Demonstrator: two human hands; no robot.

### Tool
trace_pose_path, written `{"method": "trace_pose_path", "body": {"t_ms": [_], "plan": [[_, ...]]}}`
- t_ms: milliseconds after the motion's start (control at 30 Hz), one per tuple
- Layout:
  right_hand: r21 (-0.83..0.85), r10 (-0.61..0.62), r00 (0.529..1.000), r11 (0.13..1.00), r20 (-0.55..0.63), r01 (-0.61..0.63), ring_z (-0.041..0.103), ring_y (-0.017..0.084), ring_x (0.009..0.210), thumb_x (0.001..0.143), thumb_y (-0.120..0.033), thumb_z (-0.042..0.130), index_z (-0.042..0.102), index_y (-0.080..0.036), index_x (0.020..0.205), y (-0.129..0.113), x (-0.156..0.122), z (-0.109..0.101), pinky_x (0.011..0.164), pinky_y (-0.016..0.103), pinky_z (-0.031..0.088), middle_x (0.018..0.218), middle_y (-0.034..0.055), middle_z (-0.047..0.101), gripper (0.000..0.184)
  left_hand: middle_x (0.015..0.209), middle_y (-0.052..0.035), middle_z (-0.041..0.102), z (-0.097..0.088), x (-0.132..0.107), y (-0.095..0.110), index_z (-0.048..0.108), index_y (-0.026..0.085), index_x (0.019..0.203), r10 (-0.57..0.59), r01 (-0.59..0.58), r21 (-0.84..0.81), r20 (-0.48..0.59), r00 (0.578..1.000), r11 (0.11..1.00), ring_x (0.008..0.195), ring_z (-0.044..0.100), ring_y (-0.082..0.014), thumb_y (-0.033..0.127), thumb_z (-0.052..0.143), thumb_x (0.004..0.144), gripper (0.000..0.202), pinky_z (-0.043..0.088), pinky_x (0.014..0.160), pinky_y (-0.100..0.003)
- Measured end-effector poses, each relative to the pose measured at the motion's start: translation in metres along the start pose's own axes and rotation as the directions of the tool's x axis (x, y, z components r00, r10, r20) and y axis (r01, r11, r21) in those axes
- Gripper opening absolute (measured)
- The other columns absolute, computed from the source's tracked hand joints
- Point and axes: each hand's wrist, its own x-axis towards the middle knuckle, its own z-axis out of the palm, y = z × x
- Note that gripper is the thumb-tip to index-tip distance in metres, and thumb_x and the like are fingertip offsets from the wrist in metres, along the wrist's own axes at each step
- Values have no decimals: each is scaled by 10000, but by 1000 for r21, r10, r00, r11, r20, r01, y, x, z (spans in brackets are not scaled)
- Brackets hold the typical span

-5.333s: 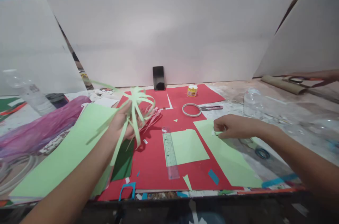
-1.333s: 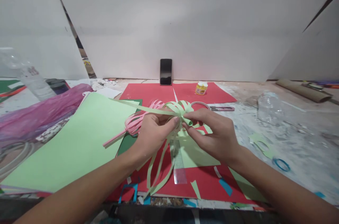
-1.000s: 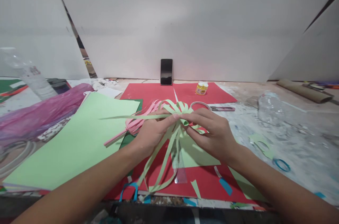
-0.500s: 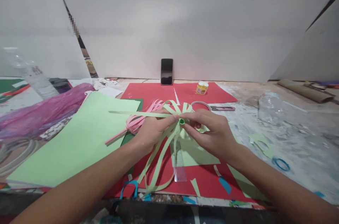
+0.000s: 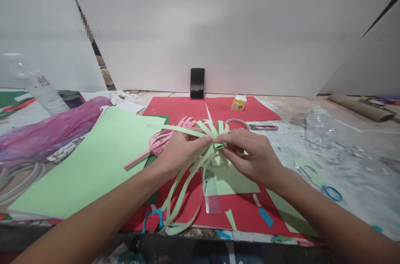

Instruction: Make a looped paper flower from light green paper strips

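Light green paper strips (image 5: 188, 180), gathered at a small rolled tube (image 5: 219, 146), are held up between my two hands. My left hand (image 5: 186, 147) pinches the bunch from the left, its thumb on the strips. On the other side my right hand (image 5: 250, 151) grips the strips at the tube with thumb and fingers. Some strips loop up behind the fingers; others hang toward the table edge. Behind my left hand lies a pink paper strip flower (image 5: 161, 145) on a rolled stem. Under the strips is a clear ruler (image 5: 211, 193) on a light green sheet (image 5: 237, 183).
Red paper (image 5: 175, 108) covers the middle. A phone (image 5: 197, 84) leans on the white board, with a small yellow-labelled jar (image 5: 239, 103) nearby. A box cutter (image 5: 265, 127) and plastic bottle (image 5: 318, 126) lie right. Green sheets (image 5: 84, 168) and a pink plastic bag (image 5: 62, 126) are left.
The tube end has tilted, so its round opening now looks flatter. The hanging strips have shifted slightly left and down. Both hands keep their hold.
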Motion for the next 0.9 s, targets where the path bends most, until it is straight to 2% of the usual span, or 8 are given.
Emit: {"method": "trace_pose_path", "body": {"t_ms": [100,300,433,533,633,700,800,900], "plan": [[-18,-3,1000,1000,26,3,533,124,615,865,-135,563,658,-217,1001,2,-1,-1,571,244,399,661,-10,611,186,692,-14,589,-2,1,-2,662,148,761,-16,16,43,-4,1000,999,655,528,-145,366,670,774,218,414,619,-265],[-55,-57,998,997,28,58,526,133,639,857,-125,565,653,-203,1003,7,-3,-1,594,262,408,680,2,608,188,627,10,538,-4,0,4,639,150,668,-38,41,142,-28,999,989,589,474,-117,352,680,766,228,377,563,-239],[-1,-61,998,998,-22,61,524,123,611,842,-98,572,654,-200,979,5,-1,-1,578,246,405,616,-19,578,190,615,17,530,-4,-1,8,629,149,649,-76,78,108,-22,997,991,583,477,-111,335,683,769,227,394,562,-232],[16,-53,997,998,-54,54,517,117,584,837,-99,565,663,-211,949,4,-1,1,568,245,402,597,-28,575,186,662,-5,598,-5,-1,7,671,145,708,-96,95,51,13,995,994,617,533,-131,339,692,761,202,432,591,-248],[32,29,997,999,-75,-26,501,107,564,827,-113,577,676,-207,907,6,-1,3,547,234,393,600,-28,583,158,773,-44,679,-6,0,4,717,146,834,-78,80,-17,113,991,997,704,606,-159,299,698,753,175,475,664,-272],[56,119,990,992,-70,-115,480,95,538,825,-141,594,684,-202,900,8,-2,4,519,224,379,614,-27,595,132,821,-61,703,-5,0,4,729,150,922,-72,72,-1,147,987,997,739,632,-170,263,687,756,206,489,692,-281],[106,221,975,970,-28,-217,457,81,506,830,-178,601,691,-200,934,12,-3,5,496,215,367,627,-30,606,139,785,-62,708,-5,1,4,739,153,943,-97,92,63,83,992,994,716,642,-179,259,679,757,222,495,653,-283],[146,266,964,953,17,-266,463,81,502,839,-195,600,695,-195,939,14,-2,5,494,212,366,591,-38,589,138,718,-64,700,-5,2,2,747,153,872,-141,140,17,41,989,990,708,646,-192,293,711,734,200,502,635,-289]]}}
